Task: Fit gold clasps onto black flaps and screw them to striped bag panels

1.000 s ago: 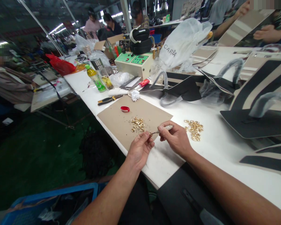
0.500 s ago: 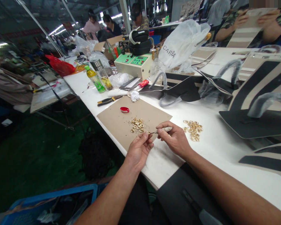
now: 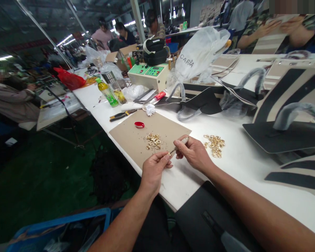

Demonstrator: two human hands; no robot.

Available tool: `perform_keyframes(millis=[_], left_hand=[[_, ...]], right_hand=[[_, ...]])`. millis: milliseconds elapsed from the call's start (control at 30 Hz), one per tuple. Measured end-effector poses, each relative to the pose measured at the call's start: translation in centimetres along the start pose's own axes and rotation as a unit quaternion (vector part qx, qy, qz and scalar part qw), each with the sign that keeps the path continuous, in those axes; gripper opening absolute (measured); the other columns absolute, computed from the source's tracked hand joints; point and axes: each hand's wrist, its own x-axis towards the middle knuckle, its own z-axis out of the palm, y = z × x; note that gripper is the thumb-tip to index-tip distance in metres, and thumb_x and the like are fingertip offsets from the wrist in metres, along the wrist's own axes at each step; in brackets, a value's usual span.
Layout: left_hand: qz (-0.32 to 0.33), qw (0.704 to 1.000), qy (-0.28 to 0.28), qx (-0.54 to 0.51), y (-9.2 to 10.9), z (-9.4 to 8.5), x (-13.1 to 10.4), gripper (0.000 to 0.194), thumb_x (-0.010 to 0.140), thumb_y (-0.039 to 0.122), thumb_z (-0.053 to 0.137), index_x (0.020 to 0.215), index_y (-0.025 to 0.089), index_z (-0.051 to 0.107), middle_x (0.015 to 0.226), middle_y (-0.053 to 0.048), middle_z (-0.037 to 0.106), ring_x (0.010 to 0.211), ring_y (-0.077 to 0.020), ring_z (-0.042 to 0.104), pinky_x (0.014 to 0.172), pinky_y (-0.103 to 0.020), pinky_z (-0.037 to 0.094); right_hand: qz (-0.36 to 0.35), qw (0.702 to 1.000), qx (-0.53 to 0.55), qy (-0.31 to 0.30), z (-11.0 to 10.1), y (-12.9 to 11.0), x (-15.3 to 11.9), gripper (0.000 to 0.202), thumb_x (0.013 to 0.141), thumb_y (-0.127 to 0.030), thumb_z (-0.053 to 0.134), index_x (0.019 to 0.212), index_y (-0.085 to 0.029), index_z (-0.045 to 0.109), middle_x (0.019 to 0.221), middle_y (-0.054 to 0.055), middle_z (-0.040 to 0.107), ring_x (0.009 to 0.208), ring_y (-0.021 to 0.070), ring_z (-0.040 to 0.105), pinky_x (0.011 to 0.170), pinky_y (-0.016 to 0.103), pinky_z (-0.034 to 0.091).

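Observation:
My left hand [image 3: 153, 173] pinches a small gold buckle [image 3: 169, 154] between thumb and fingertips, over the near edge of a brown board [image 3: 128, 134]. In my right hand [image 3: 195, 154] is a small screwdriver [image 3: 185, 140] with a pale handle, its thin tip meeting the buckle. A heap of gold buckles [image 3: 153, 140] lies on the board among tiny dark specks. To the right of my right hand, a second pile of gold hardware [image 3: 215, 145] rests on the white table [image 3: 233, 178]. A red oval dish [image 3: 139, 125] sits farther back on the board.
Pliers [image 3: 123, 115], a green-labelled bottle [image 3: 108, 93] and a control box [image 3: 148, 75] stand beyond the board. Black bag panels with wrapped handles [image 3: 271, 137] fill the right side. A blue crate [image 3: 63, 221] is below left. A co-worker's hands [image 3: 291, 25] hold a panel across the table.
The screwdriver has tilted more steeply, its handle end moving up and towards the left. The buckle shows more clearly between my left fingertips. The view has shifted slightly.

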Motion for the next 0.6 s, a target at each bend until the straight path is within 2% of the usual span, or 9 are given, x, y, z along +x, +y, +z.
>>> perform_keyframes(millis=[133,233,333,433,600], left_hand=[[-0.007,1.0,0.008,0.002,0.3,-0.7,0.4,0.044,0.063,0.036,0.097,0.094,0.014,0.077,0.081,-0.004,0.076,0.064,-0.0108,0.065,0.064,-0.025,0.059],[0.046,0.991,0.006,0.124,0.7,-1.1,0.3,0.027,0.073,0.032,0.09,0.092,0.017,0.08,0.071,-0.002,0.074,0.062,-0.0129,0.064,0.065,-0.026,0.057],[0.177,0.94,0.003,0.29,1.0,-1.3,0.0,0.007,0.081,0.025,0.082,0.087,0.023,0.084,0.081,-0.004,0.079,0.074,-0.0168,0.069,0.074,-0.027,0.055],[0.285,0.886,-0.026,0.364,1.4,-1.5,0.0,0.009,0.086,0.022,0.078,0.086,0.028,0.085,0.092,-0.004,0.081,0.086,-0.0199,0.071,0.085,-0.03,0.053],[0.322,0.852,-0.015,0.412,2.3,-2.9,2.0,0.012,0.088,0.022,0.077,0.088,0.031,0.085,0.095,-0.004,0.081,0.09,-0.0226,0.071,0.088,-0.031,0.052]], right_hand=[[-0.027,0.996,0.007,-0.087,-0.3,0.0,0.1,0.03,0.101,-0.051,0.061,0.103,-0.021,0.064,0.079,0.001,0.07,0.072,0.0159,0.068,0.067,0.028,0.054],[0.004,0.995,0.038,-0.094,-0.3,-0.4,0.2,0.034,0.099,-0.054,0.063,0.096,-0.02,0.064,0.075,0.0,0.069,0.068,0.0151,0.068,0.065,0.027,0.054],[0.072,0.992,0.085,-0.052,-0.2,-0.5,0.3,0.044,0.092,-0.063,0.067,0.089,-0.019,0.062,0.067,0.0,0.067,0.056,0.0148,0.067,0.054,0.025,0.052],[0.111,0.982,0.154,0.023,-0.2,-0.5,0.7,0.048,0.087,-0.065,0.071,0.091,-0.018,0.063,0.061,-0.002,0.064,0.048,0.0142,0.063,0.046,0.024,0.047],[0.094,0.958,0.231,0.141,-2.1,-0.5,2.0,0.044,0.082,-0.059,0.077,0.091,-0.019,0.064,0.061,-0.004,0.061,0.045,0.0108,0.056,0.043,0.021,0.044]])
